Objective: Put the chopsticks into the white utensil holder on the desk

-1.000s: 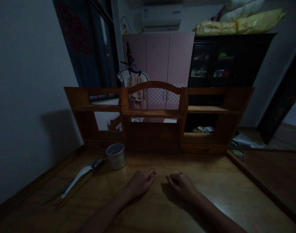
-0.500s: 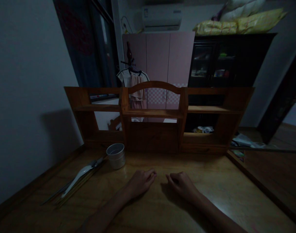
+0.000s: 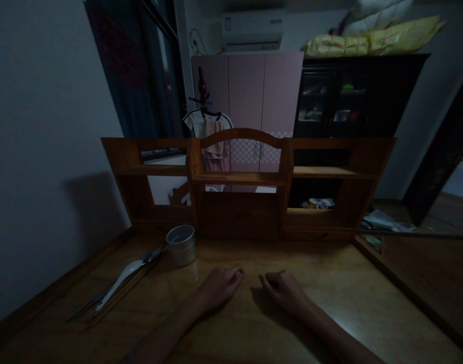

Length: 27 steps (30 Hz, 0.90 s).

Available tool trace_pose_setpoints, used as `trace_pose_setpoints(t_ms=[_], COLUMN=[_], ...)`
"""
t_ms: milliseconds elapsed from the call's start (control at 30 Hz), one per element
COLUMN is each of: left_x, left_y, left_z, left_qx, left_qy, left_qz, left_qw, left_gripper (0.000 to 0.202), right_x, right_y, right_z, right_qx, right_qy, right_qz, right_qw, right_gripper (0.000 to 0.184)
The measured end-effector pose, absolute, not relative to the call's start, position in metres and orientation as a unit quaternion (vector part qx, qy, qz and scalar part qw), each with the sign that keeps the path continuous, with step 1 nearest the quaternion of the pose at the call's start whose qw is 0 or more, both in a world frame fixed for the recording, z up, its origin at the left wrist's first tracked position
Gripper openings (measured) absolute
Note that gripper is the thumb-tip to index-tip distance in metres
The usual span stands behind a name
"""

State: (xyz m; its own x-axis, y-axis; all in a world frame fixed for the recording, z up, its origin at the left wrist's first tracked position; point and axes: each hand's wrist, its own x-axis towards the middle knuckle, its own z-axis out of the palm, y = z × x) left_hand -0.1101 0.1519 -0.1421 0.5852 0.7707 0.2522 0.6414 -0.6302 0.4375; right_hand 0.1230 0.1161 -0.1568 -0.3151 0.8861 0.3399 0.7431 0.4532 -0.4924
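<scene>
Landmark: the metal cup (image 3: 182, 246), upright on the bench (image 3: 246, 323). Its inner floor is hidden by the near wall; contents cannot be determined.

Left hand (image 3: 220, 285): rests on the bench to the right of the cup and nearer the viewer, well apart from it. The fingers are curled narrow towards the palm. The palm side is hidden; whether anything lies inside cannot be told.

Right hand (image 3: 286, 289): farther right of the cup than the left hand, with a gap between the two hands. The fingers are likewise curled narrow, their inner faces in shadow; contents of the grip cannot be told. Both forearms are cut off by the lower picture edge.

Utensils: a white spoon (image 3: 131, 268) and thin wooden sticks (image 3: 122, 291) lie in a slanting bundle left of the cup and nearer the viewer. Their far ends overlap in dim light near the cup; contact with it cannot be confirmed.

Shelf unit (image 3: 239, 178): behind the cup, extending to both sides. Its lower middle panel is dark and hard to make out.
</scene>
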Motion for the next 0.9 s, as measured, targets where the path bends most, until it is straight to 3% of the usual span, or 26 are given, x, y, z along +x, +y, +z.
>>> trace_pose_setpoints(t_ms=[900], left_x=[-0.1105], left_y=[0.1529], left_z=[-0.1426], left_qx=[0.878], left_qy=[0.405], left_qz=[0.21], left_qw=[0.143], left_gripper=[0.029], right_x=[0.1235], right_y=[0.1165], right_z=[-0.1582], right_qx=[-0.51], right_qy=[-0.802], right_qz=[0.13], right_qw=[0.281], right_gripper=[0.049])
